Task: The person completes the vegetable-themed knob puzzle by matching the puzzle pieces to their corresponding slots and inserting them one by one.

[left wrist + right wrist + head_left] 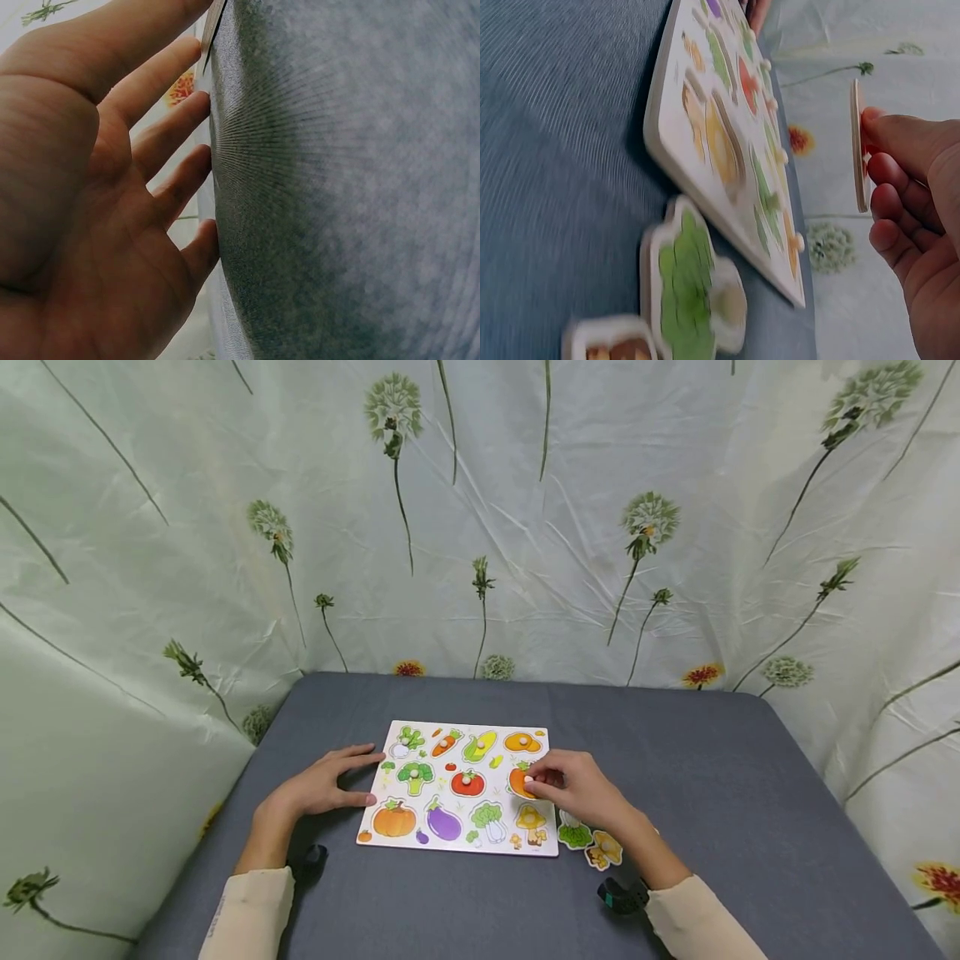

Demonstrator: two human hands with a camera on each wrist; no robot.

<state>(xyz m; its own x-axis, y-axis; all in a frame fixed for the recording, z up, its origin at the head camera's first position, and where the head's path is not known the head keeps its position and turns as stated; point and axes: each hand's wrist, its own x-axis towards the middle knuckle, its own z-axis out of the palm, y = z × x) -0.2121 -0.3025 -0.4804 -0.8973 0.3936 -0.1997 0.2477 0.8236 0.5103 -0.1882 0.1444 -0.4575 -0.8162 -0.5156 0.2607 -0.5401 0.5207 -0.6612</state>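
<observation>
My right hand point(577, 783) pinches an orange puzzle piece point(517, 782) with a green top by its pale knob. In the right wrist view the piece stands edge-on, raised off the white vegetable puzzle board point(465, 850); the fingers hide part of its face. Spread and nearly straight, the fingers of my left hand point(322, 783) lie at the board's left edge, with thumb and index fingertip touching it. Knobbed pieces such as the broccoli point(415, 777) and tomato point(467, 783) sit in the board.
Right of the board, partly under my right forearm, lie a leafy green vegetable piece point(574, 837) and a yellow mushroom piece point(604, 850). A grey cloth covers the table point(675, 743). Behind it hangs a pale curtain point(525, 568) printed with flowers.
</observation>
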